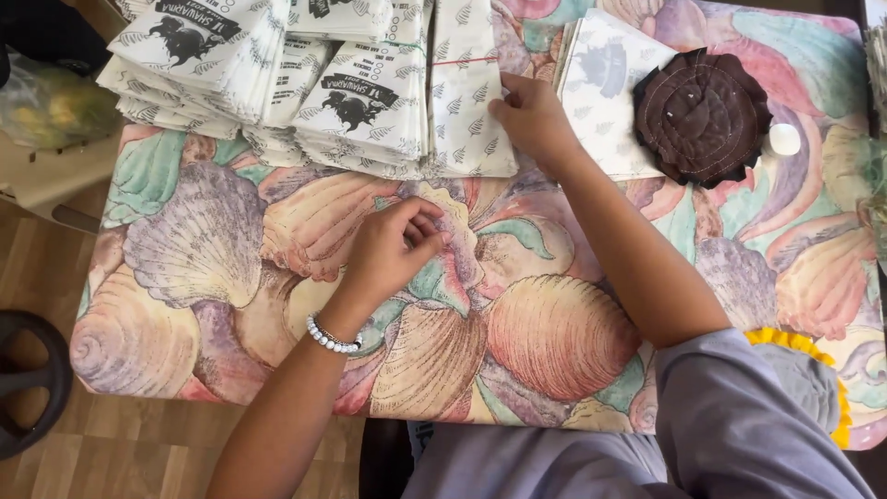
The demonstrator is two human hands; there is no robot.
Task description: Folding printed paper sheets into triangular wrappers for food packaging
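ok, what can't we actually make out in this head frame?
- Right hand on the paper bag stacks: fingertips curl under, grip unclear.
- Left hand: curled on the shell-print cloth; whether it holds anything is hidden.
- Stacks: cut off by the top edge.
- Small white object beside the brown quilted pad: too small to identify.
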